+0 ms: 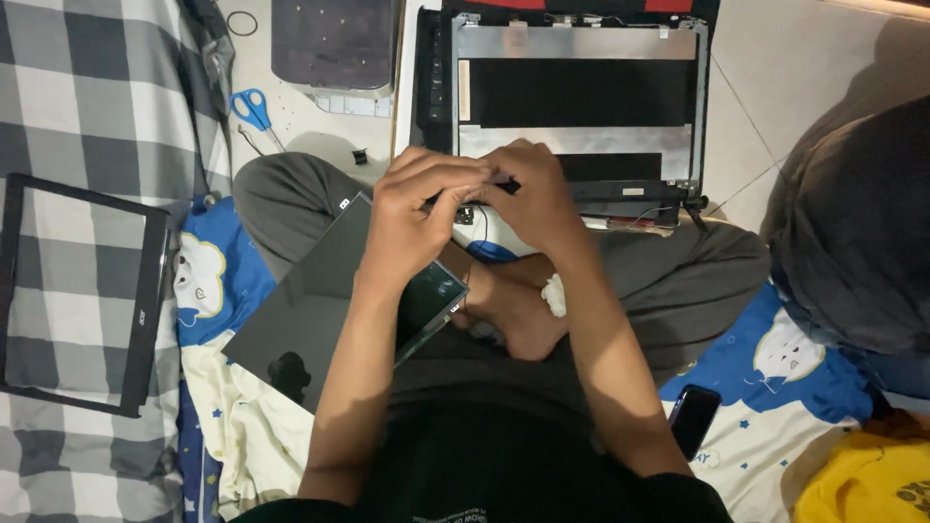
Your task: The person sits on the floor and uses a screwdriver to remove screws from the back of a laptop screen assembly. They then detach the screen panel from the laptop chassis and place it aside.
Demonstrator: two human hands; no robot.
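- L hand (pixel 417 208) & R hand (pixel 538 194): together, pinching small black part (pixel 508 184).
- LCD panel (pixel 325 310) on lap, under L forearm.
- Laptop lid shell (pixel 576 97) on floor ahead.
- Bezel frame (pixel 82 291) on checked blanket (pixel 97 87).

We sat cross-legged on a pale tiled floor (pixel 833 39). Directly on it lay a grey checked blanket (pixel 87 97) at the left, and a blue and white cartoon-print sheet (pixel 232 426) spread under us. On the bare tiles we had blue-handled scissors (pixel 254 108), a black rubber ring (pixel 242 23) and an opened laptop lid shell (pixel 576 87). A black screen bezel (pixel 82 295) rested on the blanket, and a dark smartphone (pixel 694 418) lay on the sheet at the right.
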